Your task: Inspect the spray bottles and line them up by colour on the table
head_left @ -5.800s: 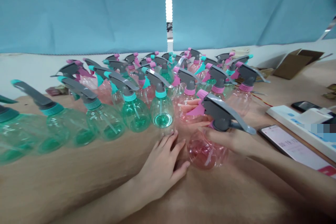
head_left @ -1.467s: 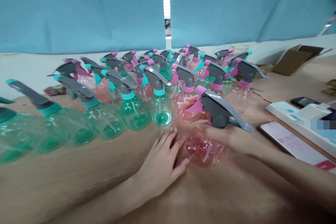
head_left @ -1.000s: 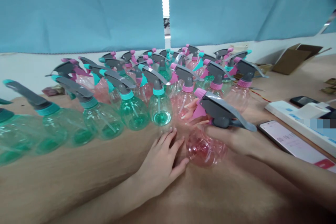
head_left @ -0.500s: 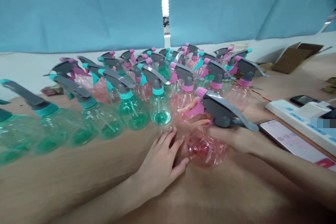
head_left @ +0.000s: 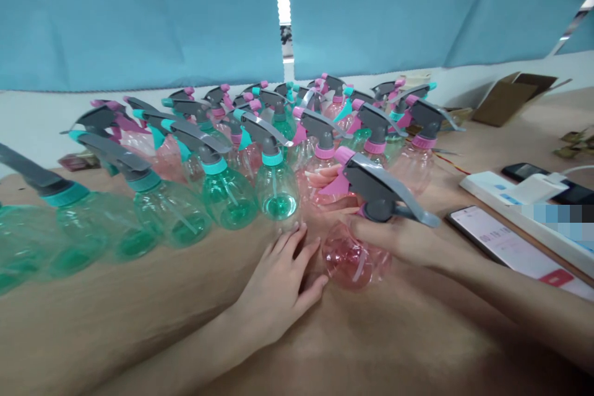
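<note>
A pink see-through spray bottle [head_left: 349, 255] with a grey head and pink nozzle stands on the table in front of me. My right hand [head_left: 359, 223] is wrapped round its upper part below the spray head, the fingers reaching past its far side. To the left, my left hand [head_left: 283, 269] lies flat on the wood, fingers spread and holding nothing, its thumb close to the pink bottle's base. Just beyond those fingertips is a green spray bottle [head_left: 277, 189] with a turquoise collar. Another green spray bottle [head_left: 229, 198] stands to its left.
Several more pink and green spray bottles crowd the back and left of the table [head_left: 185, 309]. At the right lie a phone [head_left: 503, 241] showing a timer, a white power strip [head_left: 501, 198] with a charger plugged in, and a dark device [head_left: 529, 170]. A cardboard box [head_left: 505, 99] sits behind them.
The whole view has shifted slightly, so things appear a little further left. The pink bottle under my right hand has turned or tilted slightly. My left hand rests in the same place.
</note>
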A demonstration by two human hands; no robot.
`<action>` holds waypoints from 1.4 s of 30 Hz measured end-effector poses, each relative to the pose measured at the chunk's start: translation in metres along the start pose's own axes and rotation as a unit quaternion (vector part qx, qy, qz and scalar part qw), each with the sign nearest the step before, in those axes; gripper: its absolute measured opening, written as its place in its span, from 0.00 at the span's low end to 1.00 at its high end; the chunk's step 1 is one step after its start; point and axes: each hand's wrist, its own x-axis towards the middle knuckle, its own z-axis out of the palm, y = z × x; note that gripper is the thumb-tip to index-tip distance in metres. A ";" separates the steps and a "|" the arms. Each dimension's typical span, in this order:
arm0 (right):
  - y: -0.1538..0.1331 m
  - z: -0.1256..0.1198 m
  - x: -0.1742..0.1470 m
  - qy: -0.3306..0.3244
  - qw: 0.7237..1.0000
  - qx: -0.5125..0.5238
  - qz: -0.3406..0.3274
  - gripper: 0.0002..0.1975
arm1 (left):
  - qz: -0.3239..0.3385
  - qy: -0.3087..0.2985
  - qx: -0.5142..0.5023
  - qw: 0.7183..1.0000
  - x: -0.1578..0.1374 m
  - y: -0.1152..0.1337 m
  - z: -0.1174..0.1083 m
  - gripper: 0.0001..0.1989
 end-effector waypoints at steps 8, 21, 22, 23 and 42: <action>-0.003 0.000 0.000 -0.002 1.000 -0.002 0.001 0.17 | -0.001 -0.004 0.004 1.000 0.001 0.001 0.000 0.20; 0.007 0.002 0.001 0.019 1.000 -0.013 0.005 0.10 | 0.001 -0.005 0.005 1.000 0.000 0.002 -0.001 0.20; 0.007 0.002 0.000 0.012 1.000 -0.010 0.006 0.08 | 0.001 -0.007 0.006 1.000 0.000 0.002 -0.001 0.21; 0.006 0.001 0.000 0.008 1.000 -0.008 0.007 0.07 | 0.000 -0.009 0.006 1.000 0.000 0.002 -0.001 0.21; 0.002 -0.005 0.002 -0.075 0.993 0.078 0.035 0.04 | -0.004 -0.008 0.009 1.000 0.001 0.001 -0.001 0.20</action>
